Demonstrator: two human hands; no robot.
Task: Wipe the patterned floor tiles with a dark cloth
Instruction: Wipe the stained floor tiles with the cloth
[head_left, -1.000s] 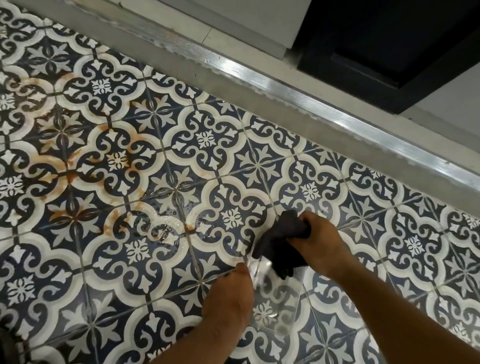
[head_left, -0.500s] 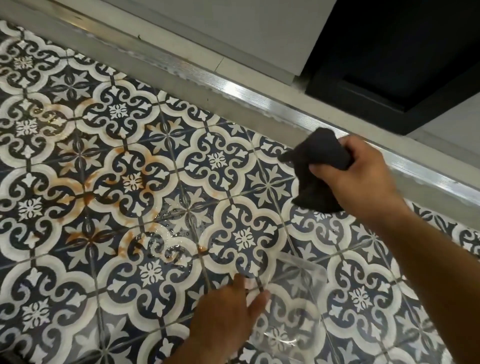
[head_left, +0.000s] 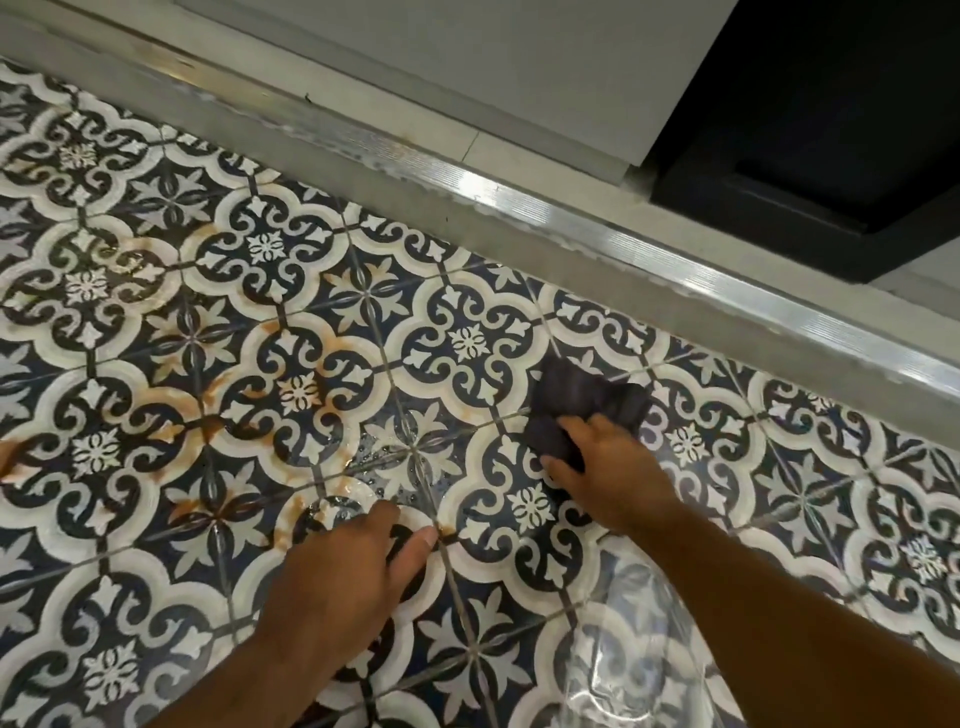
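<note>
Blue and white patterned floor tiles (head_left: 291, 364) fill the view, with rusty orange stains at the left and centre and water droplets (head_left: 400, 462) near the middle. My right hand (head_left: 613, 478) grips a crumpled dark cloth (head_left: 576, 410) and presses it onto a tile right of the droplets. My left hand (head_left: 343, 582) rests flat on the floor just below the droplets, fingers straight and spread.
A clear plastic container (head_left: 634, 644) sits on the tiles under my right forearm. A ribbed metal threshold strip (head_left: 571, 218) runs diagonally along the far edge of the tiles. Beyond it stand a grey panel (head_left: 467, 67) and a black door frame (head_left: 810, 130).
My right hand brought the cloth down from the air onto the tile. My left hand let go of the clear container and moved left onto the floor.
</note>
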